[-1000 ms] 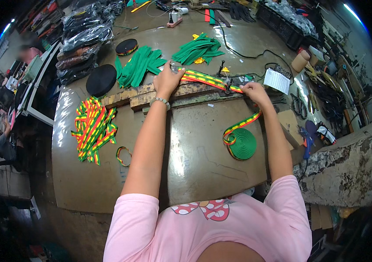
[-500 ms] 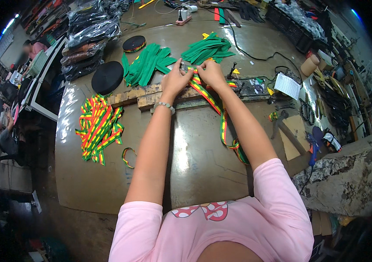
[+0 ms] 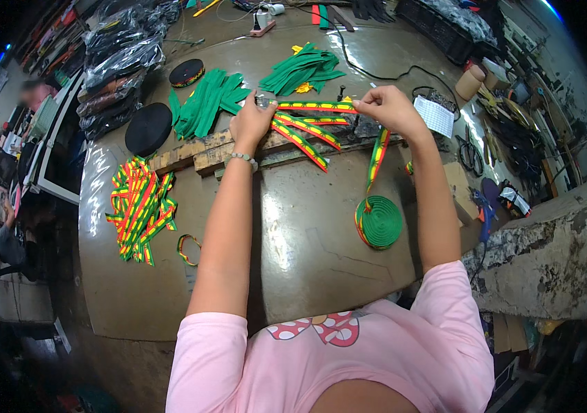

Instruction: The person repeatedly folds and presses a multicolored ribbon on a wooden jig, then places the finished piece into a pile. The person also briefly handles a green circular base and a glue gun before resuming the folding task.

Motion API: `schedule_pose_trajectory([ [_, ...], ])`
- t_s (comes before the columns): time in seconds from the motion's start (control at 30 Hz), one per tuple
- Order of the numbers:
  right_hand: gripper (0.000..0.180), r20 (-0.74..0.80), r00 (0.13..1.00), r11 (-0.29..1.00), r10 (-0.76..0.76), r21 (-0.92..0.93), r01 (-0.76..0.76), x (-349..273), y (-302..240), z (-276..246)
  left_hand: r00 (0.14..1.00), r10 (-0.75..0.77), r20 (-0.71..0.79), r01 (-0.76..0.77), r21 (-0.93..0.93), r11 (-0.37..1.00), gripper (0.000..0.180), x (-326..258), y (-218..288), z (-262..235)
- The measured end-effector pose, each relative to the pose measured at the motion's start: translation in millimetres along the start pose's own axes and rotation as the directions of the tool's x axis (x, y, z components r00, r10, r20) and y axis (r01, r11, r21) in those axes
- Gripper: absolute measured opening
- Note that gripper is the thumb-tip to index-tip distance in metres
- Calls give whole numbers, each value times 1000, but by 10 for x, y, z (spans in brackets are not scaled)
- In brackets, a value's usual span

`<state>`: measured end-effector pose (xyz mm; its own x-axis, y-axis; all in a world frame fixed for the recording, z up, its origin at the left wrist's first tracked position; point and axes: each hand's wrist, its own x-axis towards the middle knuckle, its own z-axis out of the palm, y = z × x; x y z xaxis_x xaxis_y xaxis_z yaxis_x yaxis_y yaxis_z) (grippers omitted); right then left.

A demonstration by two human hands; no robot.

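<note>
A patterned red, yellow and green ribbon (image 3: 314, 106) is stretched level between my hands over a worn wooden board (image 3: 214, 160). My left hand (image 3: 252, 122) is closed on its left end, and several short ribbon strips (image 3: 304, 141) fan out from beside those fingers. At the other end, my right hand (image 3: 393, 111) pinches the ribbon between thumb and fingers. From near my right hand a length drops to a coiled ribbon roll (image 3: 381, 224), green side up, lying on the table. Green folded strips (image 3: 207, 107) lie just beyond my left hand, with another green bundle (image 3: 304, 69) farther back.
Patterned strips (image 3: 140, 210) are heaped at left, near a ribbon loop (image 3: 188, 249). Black webbing rolls (image 3: 149, 129) and bagged goods (image 3: 124, 55) stand behind. Scissors (image 3: 470, 155), a paper sheet (image 3: 434, 117) and a glue gun (image 3: 486, 210) lie right. A black cable (image 3: 376, 74) crosses the back.
My right hand has moved right, away from my left, drawing the ribbon taut. The strips now fan out by my left hand, and the ribbon roll has come into full view.
</note>
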<state>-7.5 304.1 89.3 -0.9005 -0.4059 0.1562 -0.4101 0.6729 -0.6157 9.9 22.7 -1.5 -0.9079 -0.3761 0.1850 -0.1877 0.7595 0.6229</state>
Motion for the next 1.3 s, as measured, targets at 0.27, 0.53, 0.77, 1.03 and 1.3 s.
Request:
schedule_pose_trajectory([
  [0.27, 37, 36, 965, 910, 260, 324, -257, -86, 663, 334, 999, -27, 23, 26, 31, 999, 72, -37, 60, -42],
  [0.53, 34, -5, 969, 921, 247, 310, -233, -175, 889, 486, 1000, -12, 9, 11, 43, 999, 71, -36, 57, -39],
  [0.77, 31, 23, 951, 794, 307, 545, -269, -338, 1072, 341, 973, 61, -223, -24, 163, 986, 65, -205, 138, -80],
  [1.03, 30, 66, 941, 703, 332, 648, -293, -335, 1154, 403, 699, 660, 275, -709, 150, 689, 82, -609, 330, -163],
  [1.3, 21, 276, 950, 257, 149, 917, -306, -399, 1040, 301, 659, 700, 274, -748, 138, 650, 74, -736, 457, -19],
])
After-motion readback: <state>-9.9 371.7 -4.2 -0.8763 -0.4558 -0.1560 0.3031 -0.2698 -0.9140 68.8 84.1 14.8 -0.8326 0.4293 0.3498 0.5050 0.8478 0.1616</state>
